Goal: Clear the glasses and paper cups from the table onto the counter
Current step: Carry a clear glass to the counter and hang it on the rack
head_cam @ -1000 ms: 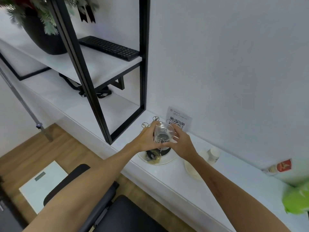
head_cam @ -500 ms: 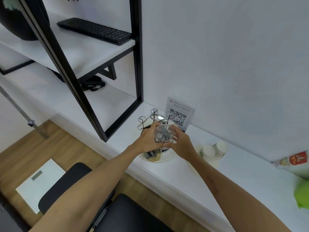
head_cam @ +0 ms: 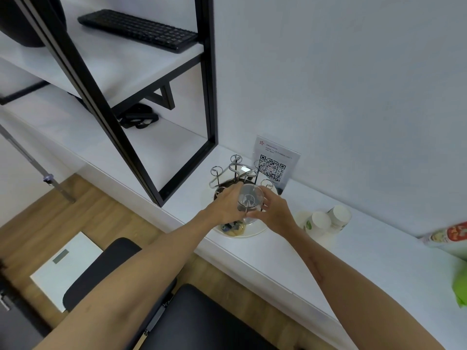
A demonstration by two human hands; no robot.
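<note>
Glass (head_cam: 249,199) was inverted, held between both hands over the wire rack (head_cam: 236,173) and its round tray (head_cam: 255,229) on the worktop (head_cam: 290,251). Left hand (head_cam: 226,207) and right hand (head_cam: 274,214) each curled around its sides. Versus a second ago: same two-handed grip, glass sat lower against the rack prongs. Two paper cups (head_cam: 328,221) stood upside down just right of the tray, more exposed than before. QR sign (head_cam: 274,161) was behind the rack.

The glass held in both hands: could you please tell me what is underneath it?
Under the glass are the wire cup rack and its round white tray, with small dark items by the tray's front edge. Both hands hide the rack's middle.
</note>
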